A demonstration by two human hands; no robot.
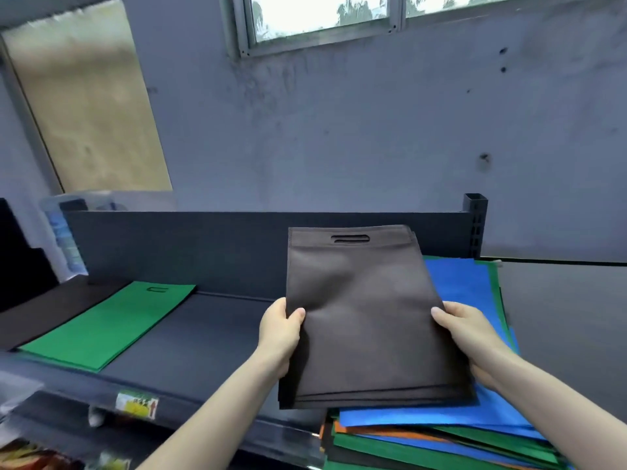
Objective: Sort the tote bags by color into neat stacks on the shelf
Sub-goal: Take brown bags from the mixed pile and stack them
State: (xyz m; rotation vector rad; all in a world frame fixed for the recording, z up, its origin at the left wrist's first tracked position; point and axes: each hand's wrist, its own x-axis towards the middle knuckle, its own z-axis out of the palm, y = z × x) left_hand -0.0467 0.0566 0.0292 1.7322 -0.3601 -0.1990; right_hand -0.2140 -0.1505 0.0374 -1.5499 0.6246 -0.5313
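Left hand: is gripping the left edge of the brown tote bags, thumb lying on the top face, fingers curling out of sight underneath.
Right hand: is gripping the right edge of the same bags, thumb pressing on top, the other fingers tucked beneath.
Brown tote bags: several thin layers are showing at the near edge; the bundle is being held up off the shelf, cut-out handle end pointing away from the person, hanging over the left part of the mixed pile.
Mixed pile: blue, green, orange and dark bags are lying loosely fanned at the right end of the shelf, a blue bag sitting on top.
Green bag: is lying flat on the shelf well to the left, handle slot towards the back panel.
Black bag: is lying flat just left of the green one, touching or slightly under it; which, I cannot tell.
Shelf: is showing dark grey, with a yellow-green sticker on its front lip and a slotted post standing at the back right corner.
Background: a clear plastic box is sitting behind the back panel at the left; a window is letting in light above the grey wall.
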